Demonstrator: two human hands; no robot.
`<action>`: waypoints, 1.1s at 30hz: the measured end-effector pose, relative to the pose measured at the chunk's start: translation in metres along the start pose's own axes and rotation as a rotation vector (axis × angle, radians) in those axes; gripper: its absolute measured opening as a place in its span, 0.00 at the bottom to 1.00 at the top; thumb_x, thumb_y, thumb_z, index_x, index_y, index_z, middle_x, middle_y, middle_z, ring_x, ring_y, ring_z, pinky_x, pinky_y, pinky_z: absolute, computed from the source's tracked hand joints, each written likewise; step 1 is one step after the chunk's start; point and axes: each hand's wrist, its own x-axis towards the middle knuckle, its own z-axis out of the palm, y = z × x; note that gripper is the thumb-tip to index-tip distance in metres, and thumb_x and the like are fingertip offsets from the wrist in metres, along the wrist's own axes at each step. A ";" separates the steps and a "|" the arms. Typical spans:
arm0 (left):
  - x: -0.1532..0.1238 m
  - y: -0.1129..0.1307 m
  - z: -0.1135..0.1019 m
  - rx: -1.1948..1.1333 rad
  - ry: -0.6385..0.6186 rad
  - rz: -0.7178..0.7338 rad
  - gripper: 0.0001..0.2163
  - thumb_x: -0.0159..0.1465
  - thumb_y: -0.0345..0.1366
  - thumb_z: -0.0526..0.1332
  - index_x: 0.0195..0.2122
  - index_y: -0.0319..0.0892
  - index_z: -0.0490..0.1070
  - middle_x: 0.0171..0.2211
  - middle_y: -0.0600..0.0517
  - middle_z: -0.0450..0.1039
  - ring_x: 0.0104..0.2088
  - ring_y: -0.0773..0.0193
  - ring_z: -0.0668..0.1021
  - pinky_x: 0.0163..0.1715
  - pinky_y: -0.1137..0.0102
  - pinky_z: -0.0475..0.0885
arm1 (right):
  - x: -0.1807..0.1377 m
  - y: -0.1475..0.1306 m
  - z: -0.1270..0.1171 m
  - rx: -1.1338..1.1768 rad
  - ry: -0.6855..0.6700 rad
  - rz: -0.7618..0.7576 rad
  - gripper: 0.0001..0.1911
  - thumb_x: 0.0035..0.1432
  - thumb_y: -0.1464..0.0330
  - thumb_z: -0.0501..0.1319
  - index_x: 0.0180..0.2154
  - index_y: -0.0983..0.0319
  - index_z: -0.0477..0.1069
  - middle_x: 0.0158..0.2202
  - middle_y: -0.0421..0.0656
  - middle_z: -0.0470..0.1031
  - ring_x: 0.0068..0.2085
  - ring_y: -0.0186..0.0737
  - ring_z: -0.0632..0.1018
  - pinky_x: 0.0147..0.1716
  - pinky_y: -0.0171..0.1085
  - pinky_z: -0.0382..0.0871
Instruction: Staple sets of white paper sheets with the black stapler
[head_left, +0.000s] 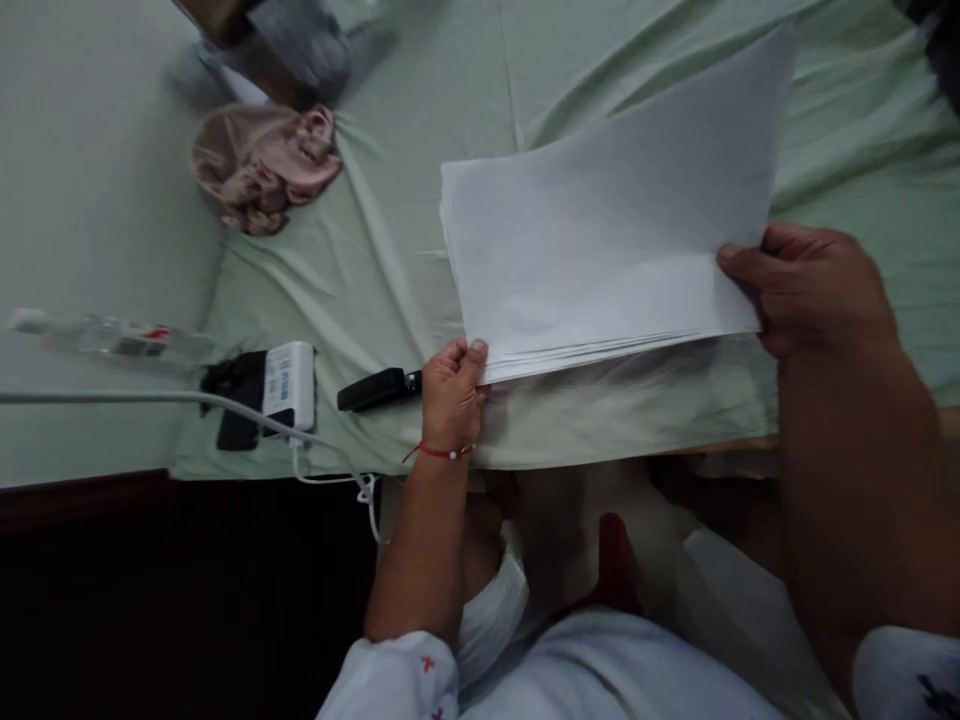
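Note:
A stack of white paper sheets (600, 240) is held up over the green cloth, its far right corner bent upward. My left hand (453, 385) pinches the near left corner, thumb on top, with a red string bracelet at the wrist. At the right edge my right hand (814, 285) grips the sheets, thumb on the upper face and the other fingers mostly hidden. Several sheet edges fan slightly apart along the near side. Just left of my left hand lies a black stapler-like object (379, 388), partly covered by the hand.
Green cloth (390, 270) covers the table. A white box-shaped device (289, 385) with a white cable (187, 397) sits at the left, near a clear plastic bottle (127, 337). Crumpled pink fabric (274, 170) lies farther back, below a grey plastic bag (300, 45).

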 end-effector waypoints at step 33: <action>0.004 -0.001 -0.003 -0.106 -0.015 0.018 0.16 0.54 0.46 0.81 0.33 0.44 0.78 0.30 0.52 0.82 0.48 0.53 0.87 0.47 0.63 0.85 | -0.002 0.000 -0.004 -0.033 -0.081 0.073 0.08 0.51 0.78 0.71 0.31 0.60 0.86 0.29 0.40 0.84 0.27 0.34 0.78 0.27 0.33 0.75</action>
